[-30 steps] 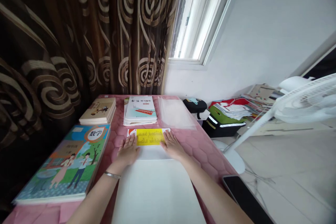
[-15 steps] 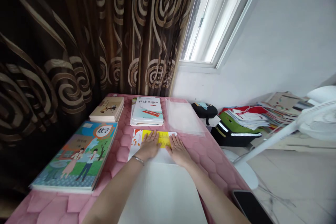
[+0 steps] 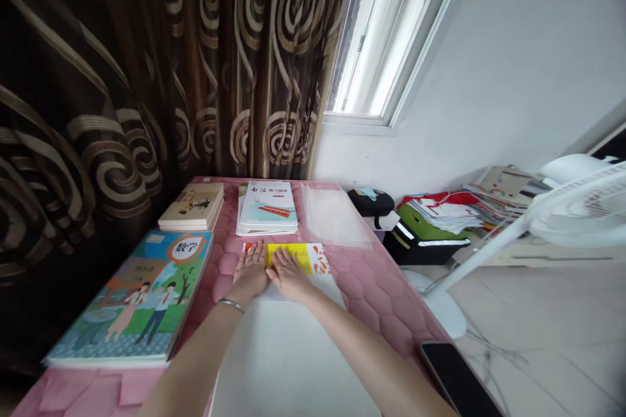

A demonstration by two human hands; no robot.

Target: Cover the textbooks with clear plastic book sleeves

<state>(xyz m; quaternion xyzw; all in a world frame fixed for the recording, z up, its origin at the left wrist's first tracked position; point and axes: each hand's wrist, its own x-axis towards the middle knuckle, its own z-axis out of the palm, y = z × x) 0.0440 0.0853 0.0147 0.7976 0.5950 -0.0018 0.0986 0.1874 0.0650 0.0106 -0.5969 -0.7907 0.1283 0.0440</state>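
Observation:
My left hand lies flat, fingers stretched out, on the left part of a printed page with a yellow panel and orange leaf shapes. Close beside it my right hand presses flat on the middle of the same page, thumb near the left hand. Both palms rest on a pale, whitish sheet that covers the page's near part and runs towards me. Whether this sheet is paper or a plastic cover I cannot tell. Neither hand grips anything.
A pink quilted cloth covers the table. At left lie maths textbooks and smaller tan books. Further back are white-covered books and clear plastic sheets. A phone lies by the right edge; a white fan stands beyond.
My right hand has slid left from the page's right end to its middle. The left hand went inward, then back to the left side. The view shifted slightly.

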